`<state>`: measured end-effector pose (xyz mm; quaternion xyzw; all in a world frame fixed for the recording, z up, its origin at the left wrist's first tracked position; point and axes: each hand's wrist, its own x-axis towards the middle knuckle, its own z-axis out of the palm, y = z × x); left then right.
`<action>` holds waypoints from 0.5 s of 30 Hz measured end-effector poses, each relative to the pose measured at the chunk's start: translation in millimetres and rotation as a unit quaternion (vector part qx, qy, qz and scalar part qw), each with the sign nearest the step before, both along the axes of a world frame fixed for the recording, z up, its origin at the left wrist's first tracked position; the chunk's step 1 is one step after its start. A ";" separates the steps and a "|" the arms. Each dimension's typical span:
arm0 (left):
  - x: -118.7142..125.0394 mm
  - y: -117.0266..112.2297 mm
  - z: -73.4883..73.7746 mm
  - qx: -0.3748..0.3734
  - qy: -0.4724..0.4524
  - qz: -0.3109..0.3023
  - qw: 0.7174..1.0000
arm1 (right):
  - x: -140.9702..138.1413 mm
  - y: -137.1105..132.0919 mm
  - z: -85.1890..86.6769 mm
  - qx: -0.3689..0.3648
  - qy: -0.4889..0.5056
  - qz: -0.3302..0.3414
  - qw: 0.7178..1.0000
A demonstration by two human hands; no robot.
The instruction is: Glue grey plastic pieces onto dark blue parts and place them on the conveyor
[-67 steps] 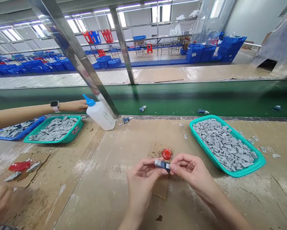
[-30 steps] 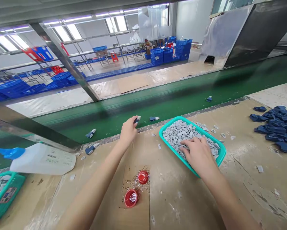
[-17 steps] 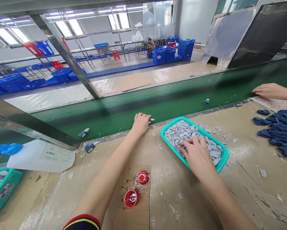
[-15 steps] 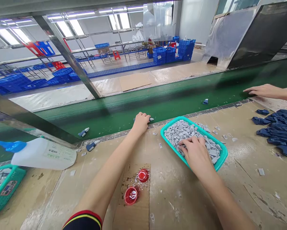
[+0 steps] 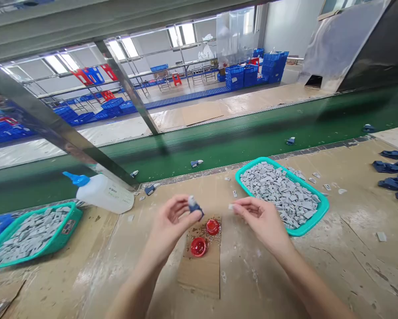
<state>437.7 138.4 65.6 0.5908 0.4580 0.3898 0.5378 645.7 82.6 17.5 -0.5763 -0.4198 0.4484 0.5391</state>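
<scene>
My left hand [image 5: 174, 219] pinches a small dark blue plastic part [image 5: 195, 208] with a pale grey piece at its top end. My right hand [image 5: 255, 217] holds a tiny pale grey piece [image 5: 231, 206] between its fingertips. Both hands hover just above a cardboard scrap [image 5: 199, 277] dotted with brown crumbs. Two red round caps lie on that scrap, one [image 5: 213, 227] close below my left hand's part and one [image 5: 199, 247] nearer me. A teal basket [image 5: 323, 208] heaped with grey pieces sits to the right of my right hand.
A white glue bottle [image 5: 104, 192] with a blue nozzle stands left of my hands, beyond it a green conveyor belt [image 5: 238, 148] carrying small blue parts. Another teal basket [image 5: 75, 217] of grey pieces sits at left. Dark blue parts [image 5: 393, 179] lie piled at right.
Both hands have come back from the belt edge and the basket to the middle of the bench, now holding parts. The view has swung, bringing the left basket fully into sight. The co-worker's hand is gone.
</scene>
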 end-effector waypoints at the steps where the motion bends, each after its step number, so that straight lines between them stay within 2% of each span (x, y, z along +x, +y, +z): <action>1: -9.7 -11.9 -2.7 -0.017 -0.023 0.037 0.999 | -8.0 0.4 -2.4 -0.018 0.025 0.024 0.999; 4: -30.5 -42.4 -13.0 -0.052 -0.091 0.146 0.984 | -26.7 1.5 -8.9 -0.079 0.061 0.061 0.993; 8: -38.1 -73.2 -23.6 -0.084 -0.127 0.255 0.955 | -38.5 0.6 -12.4 -0.114 0.053 0.079 0.989; 11: -34.2 -88.0 -28.3 -0.092 -0.149 0.295 0.939 | -42.0 -0.2 -14.5 -0.119 0.024 0.082 0.989; 15: -26.2 -96.0 -33.1 -0.091 -0.175 0.297 0.934 | -44.0 -0.7 -18.5 -0.099 -0.007 0.097 0.990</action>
